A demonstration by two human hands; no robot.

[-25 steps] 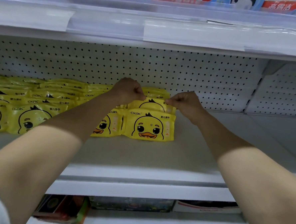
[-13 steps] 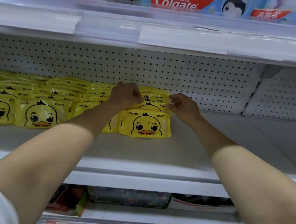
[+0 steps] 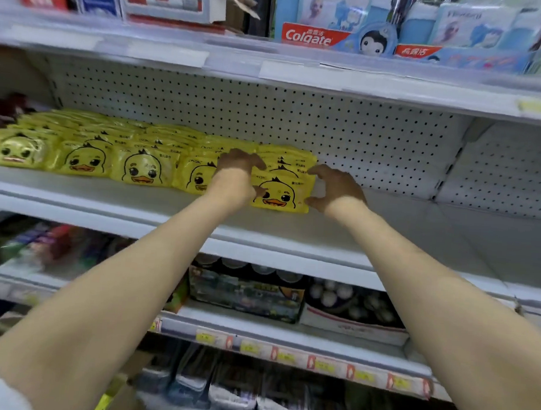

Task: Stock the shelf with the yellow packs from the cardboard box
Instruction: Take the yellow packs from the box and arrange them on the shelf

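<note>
Head view: left hand [image 3: 238, 171] grips the left side of the rightmost yellow pack [image 3: 282, 193], thumb on its face. Right hand [image 3: 336, 190] spans its right edge in a wide C. Likely squaring it upright and face-out, to extend the row [image 3: 107, 163] rightward along the shelf [image 3: 286, 228].

One wide head-worn camera faces the white shelf [image 3: 451, 238] head-on from close by, slightly above its board. The tier above [image 3: 240, 62] and the tier below [image 3: 285, 353] it also show
</note>
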